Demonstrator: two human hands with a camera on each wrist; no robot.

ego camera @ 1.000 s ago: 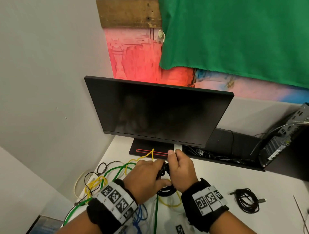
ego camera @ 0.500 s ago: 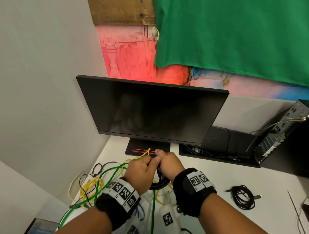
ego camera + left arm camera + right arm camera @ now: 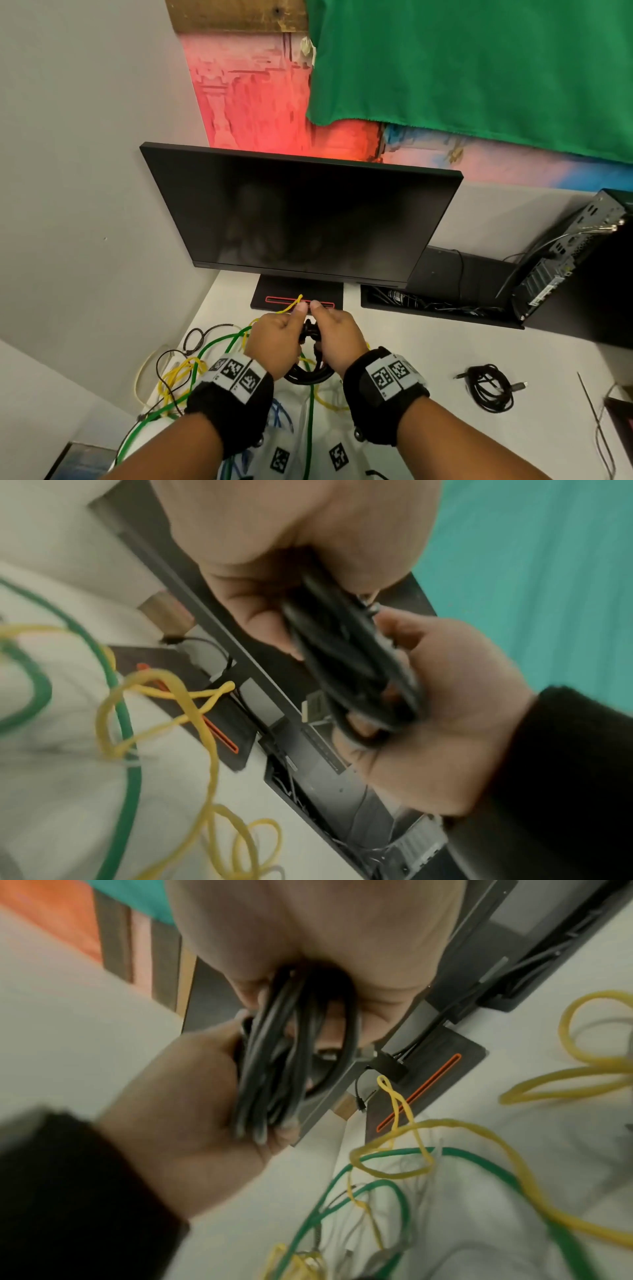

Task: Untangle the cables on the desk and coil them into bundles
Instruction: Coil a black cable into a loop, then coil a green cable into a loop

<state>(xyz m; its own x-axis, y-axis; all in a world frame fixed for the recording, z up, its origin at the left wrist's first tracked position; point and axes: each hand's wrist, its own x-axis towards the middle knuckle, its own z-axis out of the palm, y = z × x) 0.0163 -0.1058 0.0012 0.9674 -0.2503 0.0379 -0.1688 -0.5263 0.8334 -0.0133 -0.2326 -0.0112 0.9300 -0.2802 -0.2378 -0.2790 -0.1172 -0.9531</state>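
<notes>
Black cable coil [image 3: 310, 371] (several loops), gripped between both hands [image 3: 308, 337], above desk [image 3: 404, 346].

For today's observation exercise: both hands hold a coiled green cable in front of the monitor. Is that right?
Not quite. The coil that the left hand and right hand hold in front of the monitor is a black cable, as both wrist views show; the green cable lies on the desk.

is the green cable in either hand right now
No, both the left hand and the right hand hold the black cable coil, while the green cable lies on the desk.
</notes>
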